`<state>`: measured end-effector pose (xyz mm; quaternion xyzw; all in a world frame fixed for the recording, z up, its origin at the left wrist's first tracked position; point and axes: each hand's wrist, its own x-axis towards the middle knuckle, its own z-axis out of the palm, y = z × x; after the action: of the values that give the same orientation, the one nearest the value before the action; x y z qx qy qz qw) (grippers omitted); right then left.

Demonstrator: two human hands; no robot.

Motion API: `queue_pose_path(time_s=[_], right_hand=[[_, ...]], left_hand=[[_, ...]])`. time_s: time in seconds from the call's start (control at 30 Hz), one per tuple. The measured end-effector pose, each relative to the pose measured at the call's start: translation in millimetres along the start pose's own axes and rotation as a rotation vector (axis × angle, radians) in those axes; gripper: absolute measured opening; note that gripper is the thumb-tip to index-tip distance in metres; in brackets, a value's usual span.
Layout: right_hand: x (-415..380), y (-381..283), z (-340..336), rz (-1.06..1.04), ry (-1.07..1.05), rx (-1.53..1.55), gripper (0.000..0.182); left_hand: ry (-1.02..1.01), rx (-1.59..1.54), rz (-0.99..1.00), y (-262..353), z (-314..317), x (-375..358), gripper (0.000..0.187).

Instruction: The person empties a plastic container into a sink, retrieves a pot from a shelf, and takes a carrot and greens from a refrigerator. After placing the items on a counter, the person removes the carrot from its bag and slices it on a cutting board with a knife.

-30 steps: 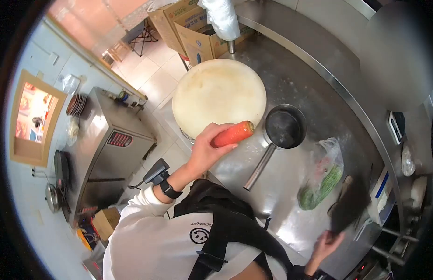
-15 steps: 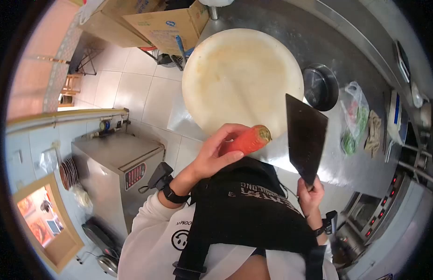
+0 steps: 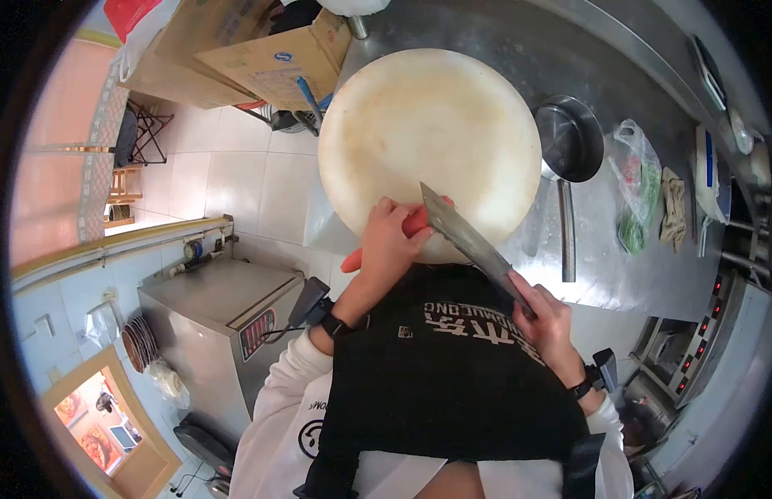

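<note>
My left hand [image 3: 388, 247] is closed around an orange carrot [image 3: 414, 222] over the near edge of the round, pale chopping board [image 3: 428, 125]. The carrot's thin end sticks out to the left, below my wrist side. In my right hand [image 3: 546, 323] is the handle of a cleaver [image 3: 473, 243]. Its blade slants up and to the left, the front edge reaching across the carrot's thick end, close to my left fingertips. Part of the carrot is hidden behind the blade and my fingers.
A dark saucepan [image 3: 566, 137] stands on the steel counter [image 3: 544, 58] to the right of the board, its handle pointing toward me. Beyond it are a plastic bag of green vegetables [image 3: 637, 187] and a folded cloth [image 3: 672, 208]. Cardboard boxes [image 3: 278, 66] are at the upper left.
My left hand has brought the carrot down over the board's near edge. The cleaver has swung left from upright beside the board to slant across the carrot's end.
</note>
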<state>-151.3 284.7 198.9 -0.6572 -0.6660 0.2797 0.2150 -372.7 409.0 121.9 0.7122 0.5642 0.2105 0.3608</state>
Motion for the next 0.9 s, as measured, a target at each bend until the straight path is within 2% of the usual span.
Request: queue_pose_path(time_s=[0.07, 0.13, 0.43, 0.6, 0.67, 0.73, 0.77, 0.9], right_hand=[[5, 3, 4, -0.007, 0.015, -0.009, 0.058], [7, 7, 9, 0.013, 0.004, -0.002, 0.058], [19, 17, 12, 0.079, -0.103, 0.014, 0.060], [26, 15, 7, 0.091, -0.130, 0.042, 0.058], [31, 8, 1, 0.116, -0.203, 0.007, 0.054], [46, -4, -4, 0.177, -0.271, 0.015, 0.051], [54, -8, -4, 0.232, -0.331, 0.024, 0.048], [77, -9, 10, 0.239, -0.350, 0.035, 0.045]], left_hand=[[0.029, 0.059, 0.020, -3, 2, 5, 0.035], [0.003, -0.157, -0.085, -1, -1, 10, 0.031], [-0.020, -0.033, -0.095, 0, -1, 13, 0.033], [0.008, -0.074, -0.035, -2, 1, 15, 0.030], [0.003, -0.105, -0.029, -4, 3, 16, 0.031], [-0.007, -0.087, -0.109, -5, 5, 13, 0.032], [-0.006, -0.088, -0.106, -6, 5, 12, 0.032], [0.035, 0.014, 0.008, -2, 5, 12, 0.036]])
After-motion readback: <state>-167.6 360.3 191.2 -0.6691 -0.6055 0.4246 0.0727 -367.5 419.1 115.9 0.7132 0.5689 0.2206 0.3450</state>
